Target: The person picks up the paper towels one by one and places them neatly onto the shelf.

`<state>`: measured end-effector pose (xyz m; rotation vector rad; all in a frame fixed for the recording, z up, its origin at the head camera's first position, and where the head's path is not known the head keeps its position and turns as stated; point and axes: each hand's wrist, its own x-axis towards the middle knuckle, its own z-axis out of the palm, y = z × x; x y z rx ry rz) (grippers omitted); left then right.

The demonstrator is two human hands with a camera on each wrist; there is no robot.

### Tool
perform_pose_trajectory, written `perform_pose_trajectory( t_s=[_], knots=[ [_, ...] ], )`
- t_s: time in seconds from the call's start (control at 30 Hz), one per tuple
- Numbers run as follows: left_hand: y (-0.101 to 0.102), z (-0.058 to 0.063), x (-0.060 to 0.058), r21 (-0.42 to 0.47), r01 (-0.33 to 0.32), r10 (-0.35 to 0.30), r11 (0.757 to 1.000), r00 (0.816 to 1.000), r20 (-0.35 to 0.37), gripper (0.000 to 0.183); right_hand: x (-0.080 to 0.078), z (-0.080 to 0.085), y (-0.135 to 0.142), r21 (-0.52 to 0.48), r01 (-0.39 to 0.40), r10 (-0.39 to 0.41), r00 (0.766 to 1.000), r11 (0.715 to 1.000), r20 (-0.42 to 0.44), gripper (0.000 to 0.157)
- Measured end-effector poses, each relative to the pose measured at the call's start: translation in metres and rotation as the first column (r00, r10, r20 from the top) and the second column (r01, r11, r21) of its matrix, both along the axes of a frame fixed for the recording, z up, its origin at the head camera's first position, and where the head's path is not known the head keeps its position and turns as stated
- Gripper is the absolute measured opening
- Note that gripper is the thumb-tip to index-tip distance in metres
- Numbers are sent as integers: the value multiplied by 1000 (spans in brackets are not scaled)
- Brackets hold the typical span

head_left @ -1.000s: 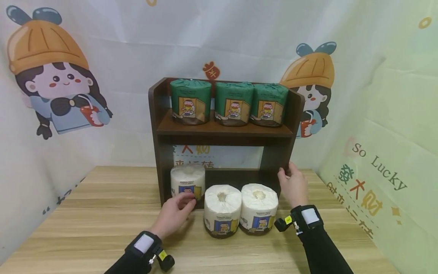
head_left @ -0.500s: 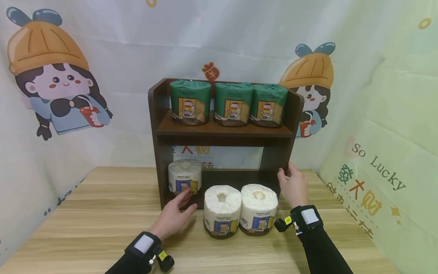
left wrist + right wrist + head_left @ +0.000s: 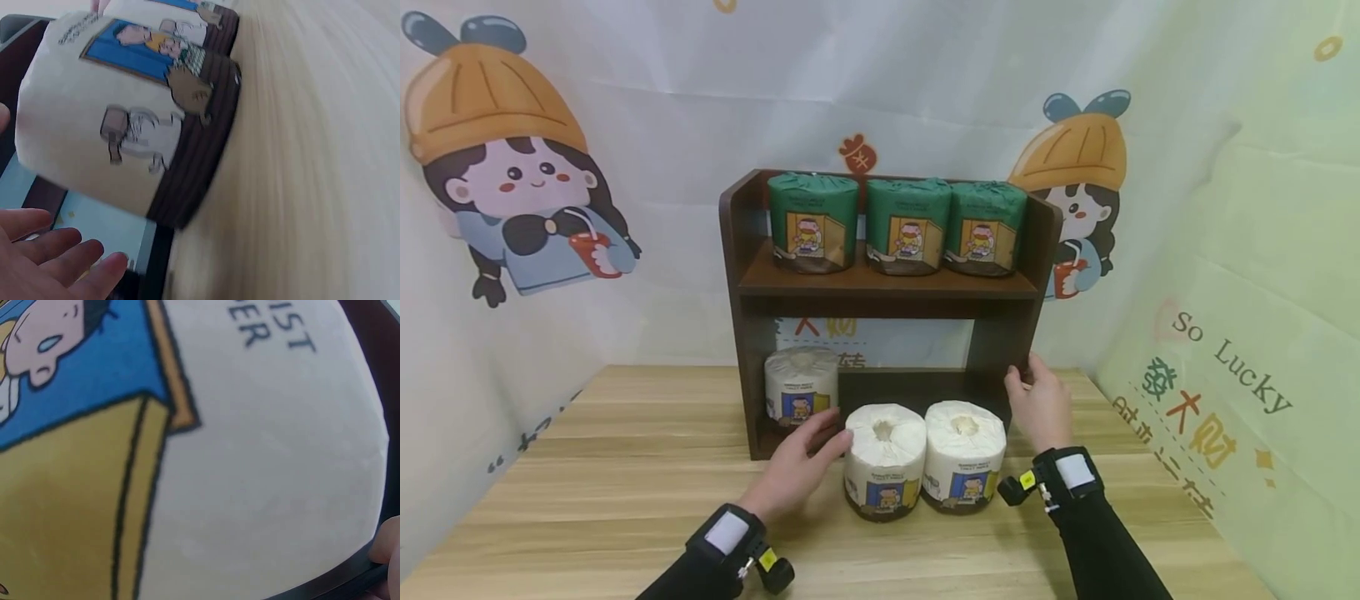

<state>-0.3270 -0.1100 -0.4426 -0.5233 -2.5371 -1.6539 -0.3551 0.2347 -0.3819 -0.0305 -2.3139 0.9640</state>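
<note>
My left hand [image 3: 797, 467] is in front of the lower shelf, fingers spread, between two white-wrapped toilet rolls. One toilet roll [image 3: 801, 392] stands inside the lower left compartment, behind the fingertips. The thumb lies right by the left side of the front middle toilet roll [image 3: 885, 462], which fills much of the left wrist view. Beside that stands another white toilet roll [image 3: 965, 458] on the table. With thumb and fingers, my right hand [image 3: 1043, 407] grips the right side panel of the dark brown shelf [image 3: 887, 287]; this panel edge partly hides behind the toilet roll in the right wrist view.
On the upper shelf stand three green-wrapped toilet rolls, the left [image 3: 812, 221], the middle [image 3: 907, 225] and the right [image 3: 987, 227]. The wooden table [image 3: 587, 483] carries the shelf. A printed cloth [image 3: 685, 167] hangs behind it.
The left toilet roll has moved back and slightly left into the lower compartment. My left hand has left it and moved right toward the middle roll. The right hand keeps its place.
</note>
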Motion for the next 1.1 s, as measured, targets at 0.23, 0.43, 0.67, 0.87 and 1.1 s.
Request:
perform_pose_trajectory(
  t_s=[0.23,0.43,0.67,0.87,1.1],
  knots=[
    [21,7,3,-15,9,-9,1000,999,41,89,-1,-2,-3,-8,6,-6,1000,1000,7,27],
    [31,2,5,-14,32,-31,999,999,40,112,-1,0,-5,-12,-4,4,1000,1000,19,29],
    [33,-2,5,9,80,-80,997,996,31,118,-1,1,-2,-10,-9,9,1000,1000,6,27],
    [33,6,15,53,196,-195,979,980,-29,122,-1,-1,0,-16,-10,10,1000,1000,10,28],
    [31,15,22,84,291,-289,953,957,-36,113,1,0,-1,-7,-7,7,1000,1000,-4,29]
  ],
)
